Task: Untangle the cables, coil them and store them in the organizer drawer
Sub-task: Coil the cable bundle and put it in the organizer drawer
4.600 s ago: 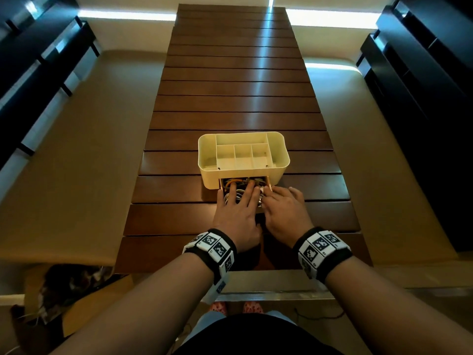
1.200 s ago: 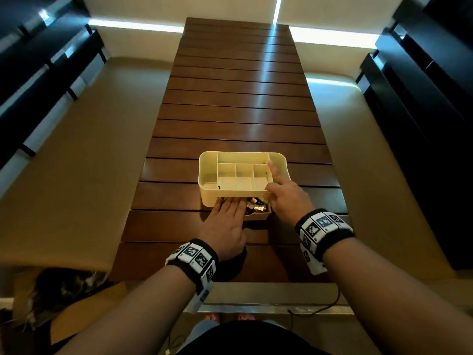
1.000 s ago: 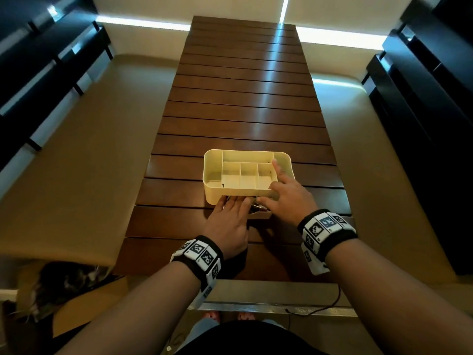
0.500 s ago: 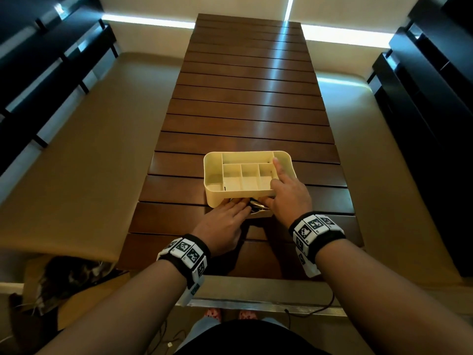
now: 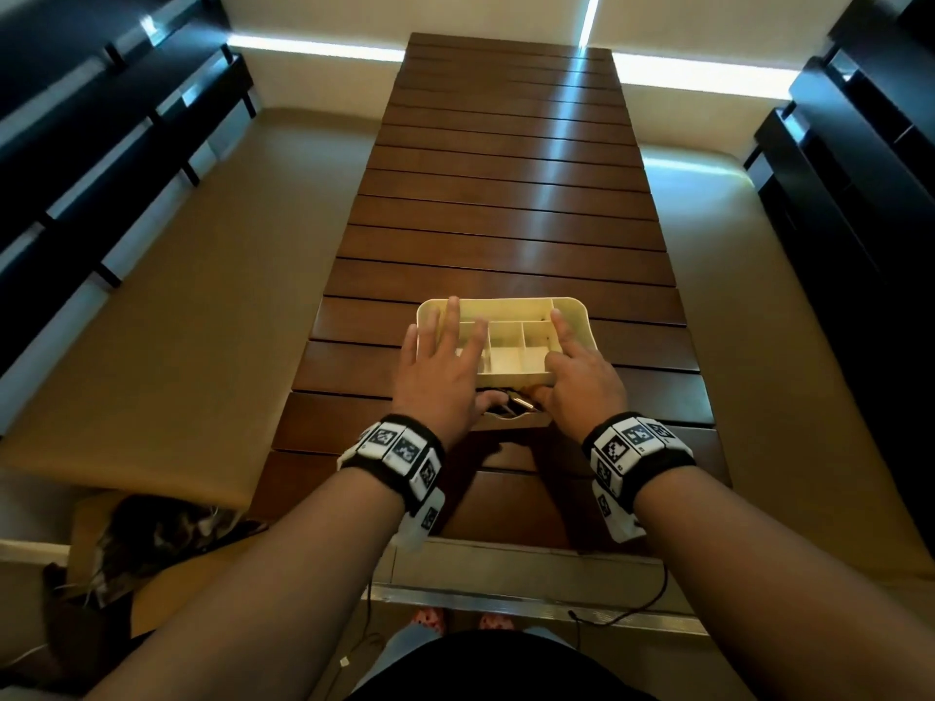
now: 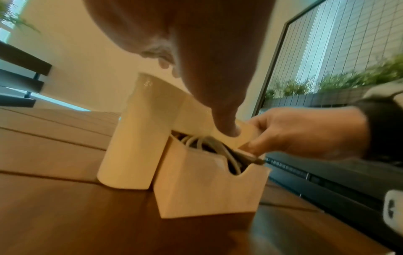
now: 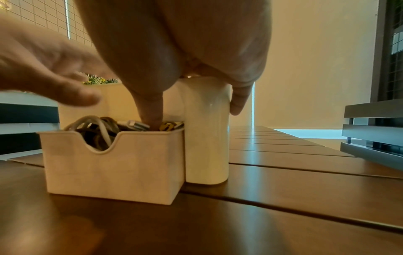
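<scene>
Left hand point(image 5: 439, 369) lifted onto organizer point(image 5: 569, 316), drawer point(image 7: 113, 165) ajar

cream organizer point(image 5: 571, 316) on table; drawer point(image 7: 113, 165) part-open; coiled cables point(image 7: 96, 127) inside

Dark slatted wooden table point(image 5: 506, 215); cream organizer point(image 5: 571, 316) stands on near end, drawer point(image 7: 113, 165) partly pulled out.

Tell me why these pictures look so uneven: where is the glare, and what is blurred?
Head view: a window streak glares along the table, and the room's edges bow. Left wrist view: the left hand is a blurred mass. Right wrist view: the drawer is sharp, the left hand smeared.
</scene>
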Tool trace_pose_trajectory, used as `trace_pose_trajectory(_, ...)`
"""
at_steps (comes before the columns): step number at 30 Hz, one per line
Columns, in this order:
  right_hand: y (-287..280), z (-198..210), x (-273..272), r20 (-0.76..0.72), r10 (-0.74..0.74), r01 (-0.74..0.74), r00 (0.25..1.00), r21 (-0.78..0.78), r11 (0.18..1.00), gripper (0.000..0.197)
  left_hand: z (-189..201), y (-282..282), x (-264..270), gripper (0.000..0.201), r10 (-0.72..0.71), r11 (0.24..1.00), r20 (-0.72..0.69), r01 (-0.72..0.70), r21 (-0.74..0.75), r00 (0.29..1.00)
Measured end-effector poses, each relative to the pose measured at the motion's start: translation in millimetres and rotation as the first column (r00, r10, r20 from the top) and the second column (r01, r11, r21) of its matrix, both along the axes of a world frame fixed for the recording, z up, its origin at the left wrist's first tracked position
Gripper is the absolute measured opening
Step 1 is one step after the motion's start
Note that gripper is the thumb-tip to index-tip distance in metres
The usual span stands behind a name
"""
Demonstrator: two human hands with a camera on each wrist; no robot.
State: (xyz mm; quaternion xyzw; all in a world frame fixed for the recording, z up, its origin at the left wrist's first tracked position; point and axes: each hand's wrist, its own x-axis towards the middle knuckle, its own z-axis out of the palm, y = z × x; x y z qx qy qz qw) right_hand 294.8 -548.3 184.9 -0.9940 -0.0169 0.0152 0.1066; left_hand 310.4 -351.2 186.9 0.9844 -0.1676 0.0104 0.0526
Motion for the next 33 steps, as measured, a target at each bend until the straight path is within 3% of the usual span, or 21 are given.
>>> trace_pose_trajectory(8,-2,11,0,-0.112,0.016,-0.014,0.994,0.016,1.0,0.043,-5,-5,6,0.102,-0.015,0.996,-0.07,0.021,0.087,0.997)
trace_pose_trajectory(11,1,5,-1,-0.075,-0.017,0.014,0.997,-0.044,0.999,0.053,-5,-3,8,0.1,-0.026,0.995,-0.095,0.035,0.09,0.995)
trace_pose_trajectory(18,5,-7,0,0.052,-0.054,0.057,0.997,-0.067,0.996,0.039,-7,2,12,0.111,-0.06,0.993,-0.094,0.069,0.096,0.994)
trace_pose_trajectory(22,4,-10,-1,0.061,-0.038,0.042,0.997,-0.063,0.997,0.039,-11,1,13,0.104,-0.056,0.992,-0.054,0.062,0.11,0.997)
trace_pose_trajectory(25,-2,-8,-3,0.069,0.006,-0.006,0.998,0.012,1.0,0.042,-14,1,14,0.1,-0.071,0.989,-0.032,0.075,0.131,0.997)
trace_pose_trajectory(29,-20,-8,-11,0.026,0.042,-0.048,0.999,0.297,0.954,0.066,-13,3,15,0.099,-0.085,0.985,-0.036,0.09,0.145,0.996)
trace_pose_trajectory(33,-26,-21,-13,0.11,-0.096,0.054,0.989,0.341,0.939,0.066,-9,3,15,0.1,-0.094,0.982,-0.055,0.102,0.158,0.994)
